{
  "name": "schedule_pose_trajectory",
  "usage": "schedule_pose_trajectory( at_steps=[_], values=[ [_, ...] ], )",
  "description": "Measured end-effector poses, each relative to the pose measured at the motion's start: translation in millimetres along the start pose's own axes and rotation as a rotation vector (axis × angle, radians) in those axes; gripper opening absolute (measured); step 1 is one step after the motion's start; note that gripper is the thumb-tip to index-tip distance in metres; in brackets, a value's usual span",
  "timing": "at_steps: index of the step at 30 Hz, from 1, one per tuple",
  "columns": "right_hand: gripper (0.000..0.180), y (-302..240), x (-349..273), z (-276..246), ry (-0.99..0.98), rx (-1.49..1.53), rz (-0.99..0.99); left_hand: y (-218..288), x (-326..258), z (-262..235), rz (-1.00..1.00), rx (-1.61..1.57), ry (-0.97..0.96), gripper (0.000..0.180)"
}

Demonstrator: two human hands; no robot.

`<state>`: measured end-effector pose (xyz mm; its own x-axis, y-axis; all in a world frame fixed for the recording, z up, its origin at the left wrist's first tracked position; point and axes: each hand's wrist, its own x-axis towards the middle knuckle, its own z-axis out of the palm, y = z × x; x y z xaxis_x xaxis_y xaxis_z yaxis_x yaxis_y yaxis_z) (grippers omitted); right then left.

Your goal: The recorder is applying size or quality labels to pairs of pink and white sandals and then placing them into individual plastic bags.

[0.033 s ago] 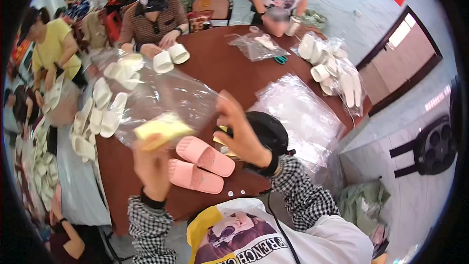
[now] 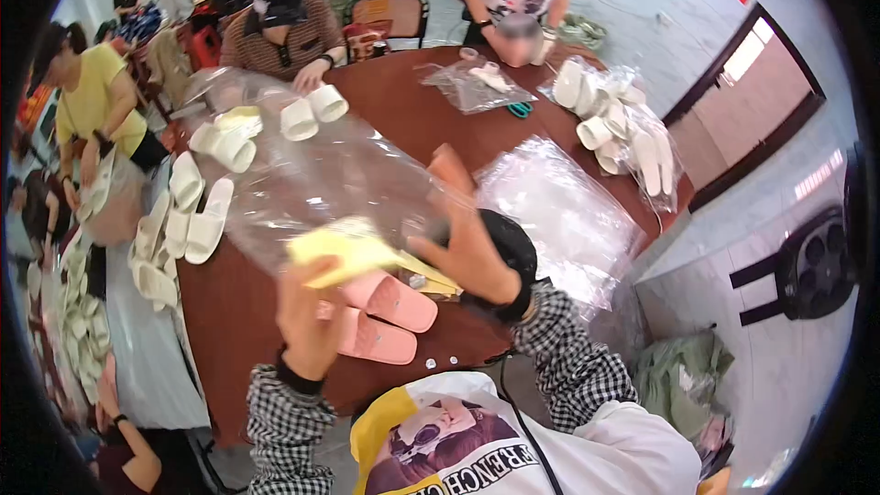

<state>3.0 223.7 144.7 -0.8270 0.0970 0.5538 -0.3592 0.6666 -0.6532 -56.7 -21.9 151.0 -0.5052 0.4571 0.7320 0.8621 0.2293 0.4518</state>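
At six o'clock on the brown table (image 2: 229,325) lay two pink slide sandals (image 2: 401,302). From them, at nine o'clock, the left hand (image 2: 310,319) gripped one yellow sheet (image 2: 353,249); at two o'clock, the right hand (image 2: 474,246) overlapped one clear plastic bag (image 2: 321,165), its hold impossible to tell.

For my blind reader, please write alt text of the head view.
A person's left hand holds a yellow sheet beside a clear plastic bag, the right hand at the bag's edge. Pink slippers lie close by on a brown table, with white slippers and co-workers around.
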Motion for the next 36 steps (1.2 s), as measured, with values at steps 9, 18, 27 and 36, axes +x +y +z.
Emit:
schedule_pose_trajectory(
  at_steps=[9,18,27,36],
  values=[
    [0.020,-21.6,-52.3,-211.6,-0.086,-0.184,0.049,81.9,50.3,71.9,-0.134,-1.228,-0.426,0.030],
    [0.034,53.7,-92.9,-293.6,0.128,-0.380,0.600,76.3,36.0,202.8,-0.583,-1.219,-0.294,0.048],
    [0.059,221.7,-150.3,-290.0,0.055,-0.598,0.611,60.7,-19.5,273.9,-0.210,-0.441,-0.463,0.044],
    [0.044,145.7,-135.8,-218.0,-0.231,-0.465,0.503,52.9,-35.1,325.2,0.313,-0.093,-0.641,0.035]
  ],
)
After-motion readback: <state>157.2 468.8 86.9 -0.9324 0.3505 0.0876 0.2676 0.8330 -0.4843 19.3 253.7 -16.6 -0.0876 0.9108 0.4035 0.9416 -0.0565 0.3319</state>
